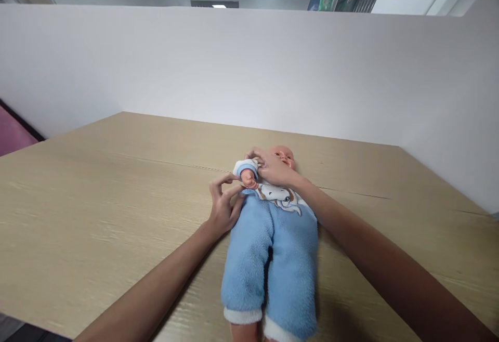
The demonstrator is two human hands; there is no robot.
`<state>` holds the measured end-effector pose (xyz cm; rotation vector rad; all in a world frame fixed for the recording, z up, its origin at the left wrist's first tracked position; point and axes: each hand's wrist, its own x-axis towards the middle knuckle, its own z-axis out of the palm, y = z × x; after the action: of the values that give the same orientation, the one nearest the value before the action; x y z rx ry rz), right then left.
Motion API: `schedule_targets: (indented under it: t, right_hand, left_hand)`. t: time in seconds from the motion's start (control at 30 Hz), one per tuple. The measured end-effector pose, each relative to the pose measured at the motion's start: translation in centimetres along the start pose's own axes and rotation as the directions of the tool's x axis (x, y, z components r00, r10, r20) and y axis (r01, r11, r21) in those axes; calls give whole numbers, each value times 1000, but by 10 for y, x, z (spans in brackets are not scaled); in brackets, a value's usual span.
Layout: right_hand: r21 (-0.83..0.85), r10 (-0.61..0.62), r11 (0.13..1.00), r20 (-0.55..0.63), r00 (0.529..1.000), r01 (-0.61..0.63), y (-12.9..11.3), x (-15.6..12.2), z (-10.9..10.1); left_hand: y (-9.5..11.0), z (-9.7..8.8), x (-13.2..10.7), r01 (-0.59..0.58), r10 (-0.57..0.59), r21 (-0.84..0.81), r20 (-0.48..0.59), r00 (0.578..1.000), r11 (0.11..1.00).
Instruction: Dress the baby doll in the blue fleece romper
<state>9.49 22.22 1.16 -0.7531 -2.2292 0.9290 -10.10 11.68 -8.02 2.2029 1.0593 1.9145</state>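
A baby doll (pixel 251 259) lies on its back on the wooden table, head away from me and legs toward me. It wears a fluffy light blue outfit with white cuffs and an animal face on the chest. My left hand (pixel 225 207) is at the doll's side, its curled fingers at the edge of the raised white and blue sleeve (pixel 245 165). The doll's small hand pokes out of that cuff. Across the doll's upper chest reaches my right hand (pixel 273 169), fingers bent around the upper part of the same sleeve. It hides the doll's neck and part of its face.
The light wooden table (pixel 117 191) has a thin seam running across it. Behind it stands a low white partition (pixel 218 61), with a green package (pixel 326 1) beyond its top edge. Something pink (pixel 15 131) shows at the far left.
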Motion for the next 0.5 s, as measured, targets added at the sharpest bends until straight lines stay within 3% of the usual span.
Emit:
schedule_targets:
  t: [0.1, 0.2, 0.23, 0.33, 0.43, 0.5]
  right_hand:
    - [-56, -41, 998, -14, 999, 40, -1, 2, 8]
    - [-79, -32, 996, -12, 999, 31, -7, 2, 13]
    - [-75, -23, 997, -10, 1000, 23, -10, 0, 14]
    - [-129, 3, 991, -89, 996, -15, -19, -12, 14]
    - [-202, 87, 971, -188, 978, -125, -31, -34, 11]
    - [-181, 159, 966, -136, 978, -182, -37, -50, 9]
  left_hand:
    - [3, 1, -1, -14, 10, -102, -38, 999, 995]
    - [10, 5, 3, 169, -195, -245, -84, 977, 955]
    - [13, 6, 5, 264, -302, -290, -94, 949, 920]
    - [16, 9, 12, 526, -591, -426, -25, 806, 736]
    - [11, 11, 18, 602, -675, -516, 61, 736, 610]
    - [5, 14, 19, 612, -707, -571, 75, 703, 547]
